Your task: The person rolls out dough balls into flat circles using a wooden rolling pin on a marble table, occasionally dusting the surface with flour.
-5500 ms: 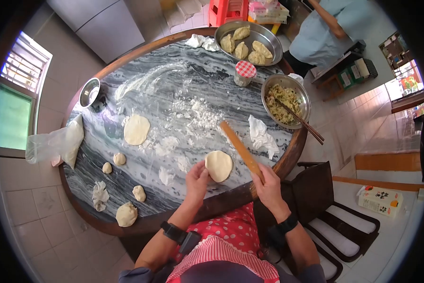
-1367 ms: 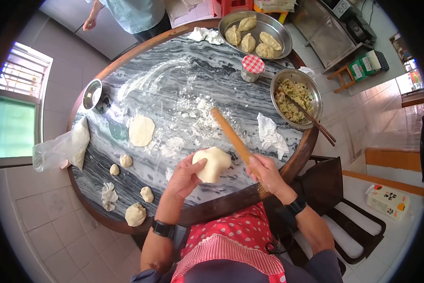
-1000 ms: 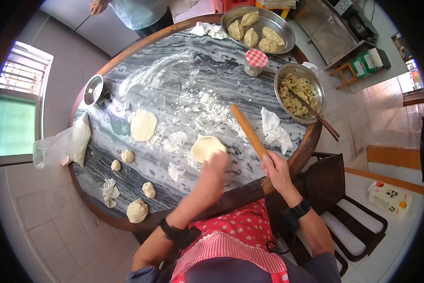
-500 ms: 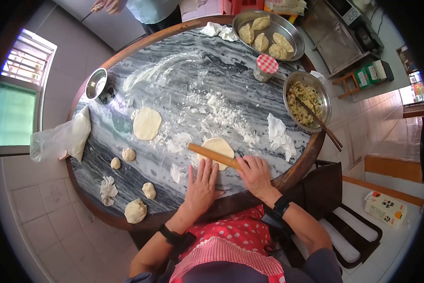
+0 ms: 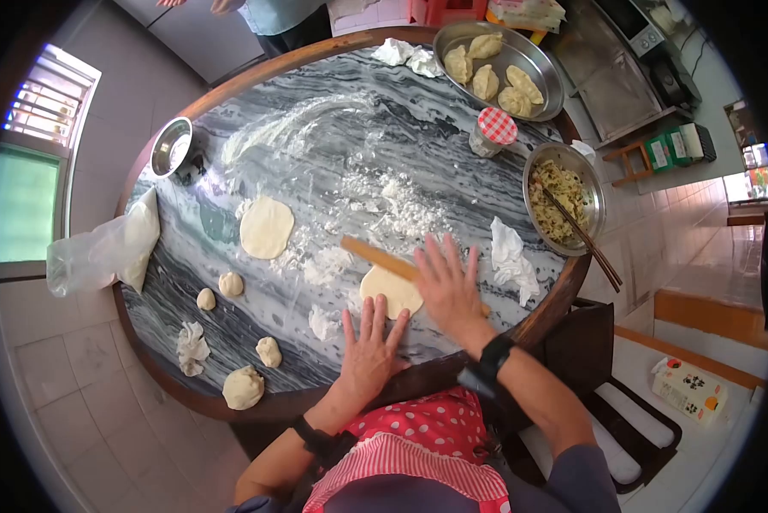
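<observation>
My right hand [image 5: 448, 289] lies with its fingers stretched out across a wooden rolling pin [image 5: 374, 255], its palm over the pin. Under the pin is a thin round dough wrapper [image 5: 392, 292], partly covered by the pin. My left hand [image 5: 370, 357] is spread flat, its fingertips at the near edge of that wrapper. A second flat wrapper [image 5: 266, 227] lies farther left on the floured marble. Small dough balls [image 5: 231, 284] and a larger dough lump [image 5: 244, 388] sit near the left rim.
The round marble table [image 5: 435, 171] holds a tray of dumplings [image 5: 555, 77], a filling bowl [image 5: 602, 201] with chopsticks [image 5: 581, 229], a jar with a checked lid [image 5: 496, 126], a small metal bowl [image 5: 156, 152], a flour bag [image 5: 140, 231] and crumpled tissue [image 5: 510, 256]. Another person [image 5: 281, 17] stands across.
My right hand has moved forward over the rolling pin, its fingers now stretched out past it. My left hand stays by the wrapper, and its fingers have spread wider.
</observation>
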The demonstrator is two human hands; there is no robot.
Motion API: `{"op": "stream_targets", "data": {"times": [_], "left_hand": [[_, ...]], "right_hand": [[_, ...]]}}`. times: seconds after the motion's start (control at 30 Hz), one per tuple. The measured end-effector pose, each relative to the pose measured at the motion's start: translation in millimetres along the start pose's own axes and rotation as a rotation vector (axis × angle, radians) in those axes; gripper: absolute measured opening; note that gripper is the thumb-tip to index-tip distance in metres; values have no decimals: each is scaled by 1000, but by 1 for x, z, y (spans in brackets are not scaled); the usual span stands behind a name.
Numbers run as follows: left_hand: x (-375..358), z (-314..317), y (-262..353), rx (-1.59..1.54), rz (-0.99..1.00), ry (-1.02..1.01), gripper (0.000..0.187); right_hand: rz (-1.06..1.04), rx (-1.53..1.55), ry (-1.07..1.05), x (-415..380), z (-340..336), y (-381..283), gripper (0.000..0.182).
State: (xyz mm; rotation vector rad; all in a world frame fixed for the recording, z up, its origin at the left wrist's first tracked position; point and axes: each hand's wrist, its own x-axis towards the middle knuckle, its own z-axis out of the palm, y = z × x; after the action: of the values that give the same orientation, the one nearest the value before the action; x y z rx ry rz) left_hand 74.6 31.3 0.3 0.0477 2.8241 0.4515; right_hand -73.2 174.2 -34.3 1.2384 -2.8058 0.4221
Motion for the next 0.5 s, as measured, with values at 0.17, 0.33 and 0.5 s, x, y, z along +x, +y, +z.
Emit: {"op": "stream_targets", "data": {"times": [0.17,0.33,0.5], "left_hand": [[-4,3,-2,3,6,37,100],[4,-1,-16,-196,-58,144,72],[57,-11,-46,-348,-119,468,47]], "right_hand": [[-19,58,-18,1,0,2,45],[-127,-25,63,7,2,12,50],[-36,-4,79,16,-13,20,51]]}}
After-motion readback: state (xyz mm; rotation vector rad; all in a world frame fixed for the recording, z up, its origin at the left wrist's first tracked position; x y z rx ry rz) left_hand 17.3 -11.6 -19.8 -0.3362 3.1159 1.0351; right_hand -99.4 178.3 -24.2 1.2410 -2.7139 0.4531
